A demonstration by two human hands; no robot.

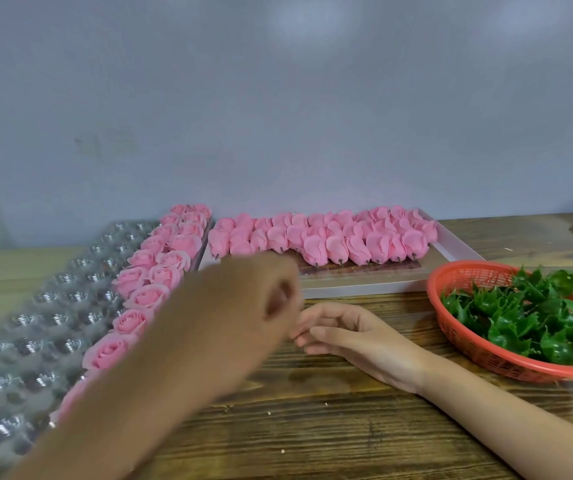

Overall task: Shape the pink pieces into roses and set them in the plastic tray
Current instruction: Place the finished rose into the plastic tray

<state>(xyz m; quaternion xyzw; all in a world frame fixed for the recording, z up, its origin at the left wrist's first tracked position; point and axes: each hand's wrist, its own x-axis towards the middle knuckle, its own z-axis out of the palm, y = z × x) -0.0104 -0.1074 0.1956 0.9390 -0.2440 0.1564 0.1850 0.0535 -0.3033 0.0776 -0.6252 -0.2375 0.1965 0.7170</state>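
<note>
Wooden table (347,427): left hand (243,306) (blurred) above resting right hand (354,332)

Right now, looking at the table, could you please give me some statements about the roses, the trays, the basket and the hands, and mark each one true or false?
1. The finished pink roses fill the right-hand side of the clear plastic tray. True.
2. The red basket holds pink petals. False: it holds green leaf pieces.
3. The right hand rests on the wooden table, holding nothing. True.
4. The unshaped pink pieces lie loose on the table. False: they stand in rows in a flat pink box.
5. The left hand grips a finished rose. False: it is blurred, reaching toward the pink pieces, with no rose visible in it.
</note>
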